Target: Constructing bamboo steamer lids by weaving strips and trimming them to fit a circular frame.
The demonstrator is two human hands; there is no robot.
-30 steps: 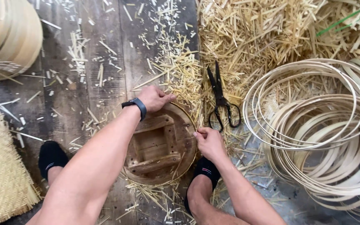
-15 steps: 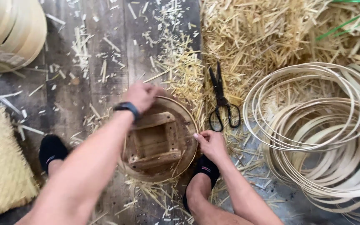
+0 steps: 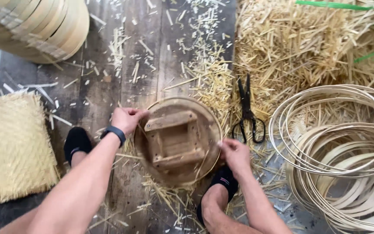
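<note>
Looking down through the head view, I see my left hand curled shut on the left rim of the round form, fingers pinching a thin bamboo hoop that runs round its edge; my right hand is closed on the right rim, thumb and fingers pressed to the same hoop; the form lies flat on the plank floor, between my two feet in black socks, wooden cross-frame facing up; being round, the form has no real long axis, but the frame's two longer bars run roughly left to right, tilted a little, right end higher for the upper bar; to seat the hoop well, I judge, both hands should press evenly on opposite sides and work round the rim in small steps, keeping the strip flush against the edge so it does not spring off; scissors lie just right of the form, points away from me, handles near my right hand; loose hoops are piled well right, straw offcuts beyond, a woven mat at left, stacked rings top left
</note>
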